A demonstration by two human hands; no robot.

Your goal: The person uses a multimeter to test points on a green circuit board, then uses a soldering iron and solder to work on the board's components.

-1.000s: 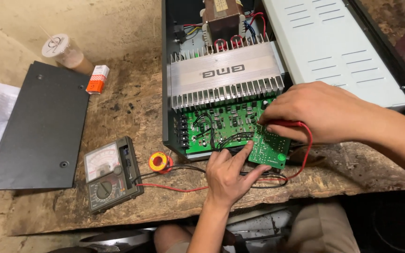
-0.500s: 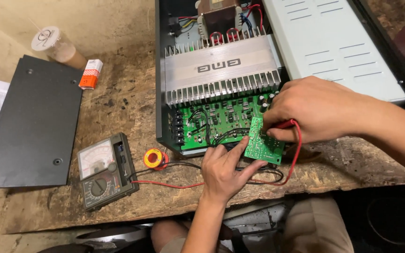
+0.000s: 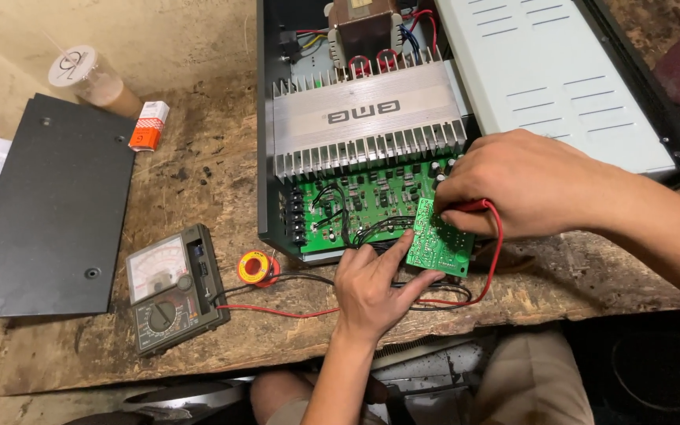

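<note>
Far left: black metal cover panel lies flat on the wooden bench; a lidded cup and a small orange-and-white box sit at its far edge.

Left of centre, near edge: analog meter, face up. A red lead and a black one run right from it. A small spool of solder sits just beside the meter.

Centre: left hand, fingers curled, index and thumb pinching the near-left edge of a small green circuit board. The board is tilted up at the near edge of the open black amplifier case, in front of the larger green board and the finned heat sink.

Right: right hand, fingers closed around a red probe, tip pressed to the small board's far edge.

Handling judgement: the small board looks light, stiff and thin, still tethered by dark wires, so it likely tolerates little pull. Best held by bare edges, as now; the solder side is probably prickly and easily shorted by the probe.
</note>
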